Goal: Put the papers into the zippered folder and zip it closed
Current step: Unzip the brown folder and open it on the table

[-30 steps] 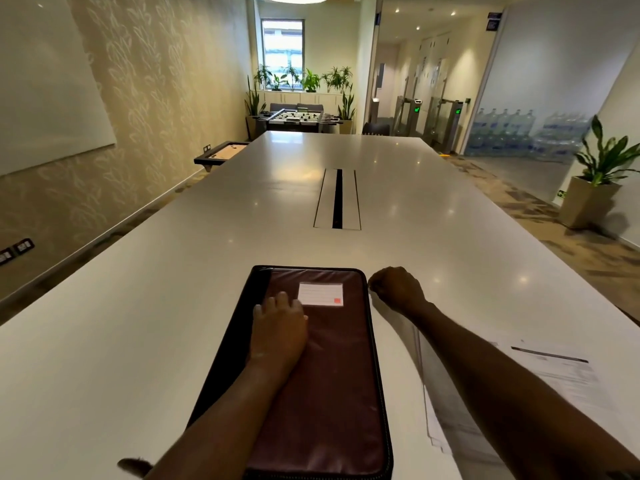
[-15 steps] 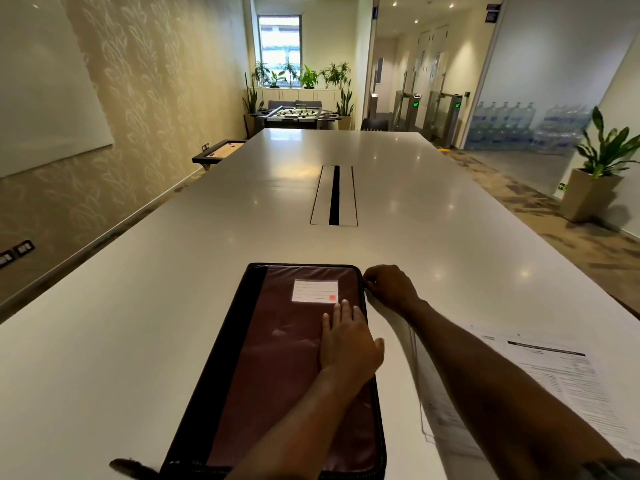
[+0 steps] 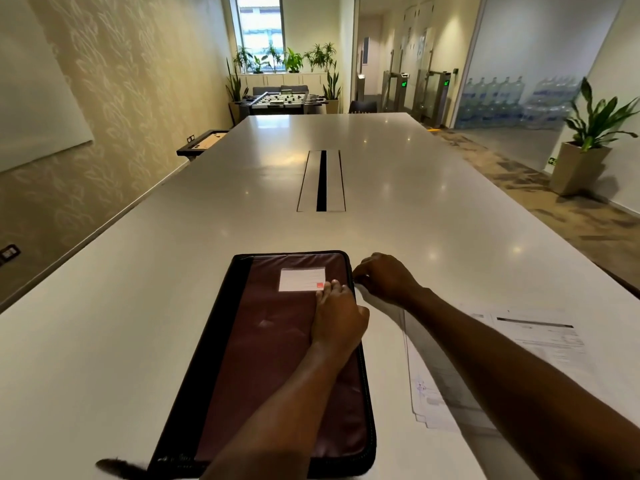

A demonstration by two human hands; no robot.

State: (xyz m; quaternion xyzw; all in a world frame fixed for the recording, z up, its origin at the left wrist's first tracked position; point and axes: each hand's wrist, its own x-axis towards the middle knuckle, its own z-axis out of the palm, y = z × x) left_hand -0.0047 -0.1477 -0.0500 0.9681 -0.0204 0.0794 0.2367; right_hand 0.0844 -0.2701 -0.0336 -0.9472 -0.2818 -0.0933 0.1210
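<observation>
A dark maroon zippered folder [image 3: 277, 358] with a black spine and a white label lies closed on the white table [image 3: 138, 306] in front of me. My left hand [image 3: 337, 322] rests flat on its right side, just below the label. At the folder's far right corner my right hand [image 3: 384, 277] has its fingers pinched together at the zipper edge; the pull itself is hidden. Printed papers [image 3: 533, 344] lie on the table to the right of the folder, partly under my right forearm.
A cable slot [image 3: 322, 181] runs along the middle of the long table. A potted plant [image 3: 588, 147] stands on the floor at the right. A foosball table [image 3: 280, 100] and several plants are at the far end.
My left hand has slid from the folder's left-middle to its right side near the label. My right hand has stayed at the far right corner, shifting slightly down its edge.
</observation>
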